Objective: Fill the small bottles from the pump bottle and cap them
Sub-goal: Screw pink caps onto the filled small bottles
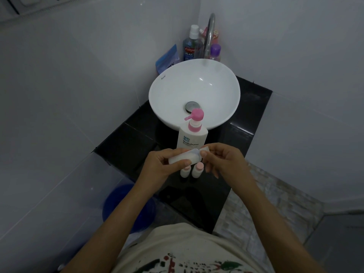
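Observation:
A white pump bottle point(192, 138) with a pink pump head stands on the black counter point(128, 142), just in front of the sink. My left hand point(157, 166) holds a small white bottle point(185, 158) on its side, above the counter. My right hand point(226, 162) pinches the bottle's right end, where a pale cap point(205, 149) sits; I cannot tell whether the cap is on or off. Below my hands, two small white bottles with pink caps point(185, 173) point(197, 171) stand upright side by side, partly hidden by my fingers.
A round white basin point(169, 91) fills the counter behind the pump bottle, under a chrome tap point(209, 34). A blue mouthwash bottle point(192, 48), a purple-capped bottle point(215, 52) and a blue pouch point(167, 59) crowd the back corner. A blue bucket point(118, 200) sits on the floor at left.

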Demonstrator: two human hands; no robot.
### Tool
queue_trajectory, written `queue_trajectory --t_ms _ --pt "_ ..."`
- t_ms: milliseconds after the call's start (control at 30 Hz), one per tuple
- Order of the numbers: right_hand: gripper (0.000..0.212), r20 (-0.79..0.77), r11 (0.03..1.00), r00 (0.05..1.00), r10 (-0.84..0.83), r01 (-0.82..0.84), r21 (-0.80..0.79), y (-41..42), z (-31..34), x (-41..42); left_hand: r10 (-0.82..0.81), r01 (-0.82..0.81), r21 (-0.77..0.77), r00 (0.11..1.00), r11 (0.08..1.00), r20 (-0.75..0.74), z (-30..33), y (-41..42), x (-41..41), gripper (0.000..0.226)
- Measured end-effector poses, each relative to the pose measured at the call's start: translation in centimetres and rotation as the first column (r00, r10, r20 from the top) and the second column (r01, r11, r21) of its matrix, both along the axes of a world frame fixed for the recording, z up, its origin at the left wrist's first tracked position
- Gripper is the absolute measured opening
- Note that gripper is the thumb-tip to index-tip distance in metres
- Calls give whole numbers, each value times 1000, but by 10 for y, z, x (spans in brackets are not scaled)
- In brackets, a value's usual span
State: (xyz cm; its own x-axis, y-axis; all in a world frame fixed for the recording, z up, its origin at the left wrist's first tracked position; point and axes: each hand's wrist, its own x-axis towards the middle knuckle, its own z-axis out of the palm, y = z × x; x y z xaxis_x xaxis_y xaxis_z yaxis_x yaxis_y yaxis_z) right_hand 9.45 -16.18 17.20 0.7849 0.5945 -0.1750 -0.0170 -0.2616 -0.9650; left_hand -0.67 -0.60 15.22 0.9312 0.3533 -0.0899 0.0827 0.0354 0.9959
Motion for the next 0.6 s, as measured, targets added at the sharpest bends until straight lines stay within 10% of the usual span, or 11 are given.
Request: queue_trajectory --t_ms 367,600 --pt "15 20 999 1000 -8 8 -38 4 -4 0 -2 2 74 1000 997 -7 -10 2 0 33" --pt "41 161 979 980 115 -85 -186 6 -17 1 -98 188 478 973 858 -208 -24 14 2 46"
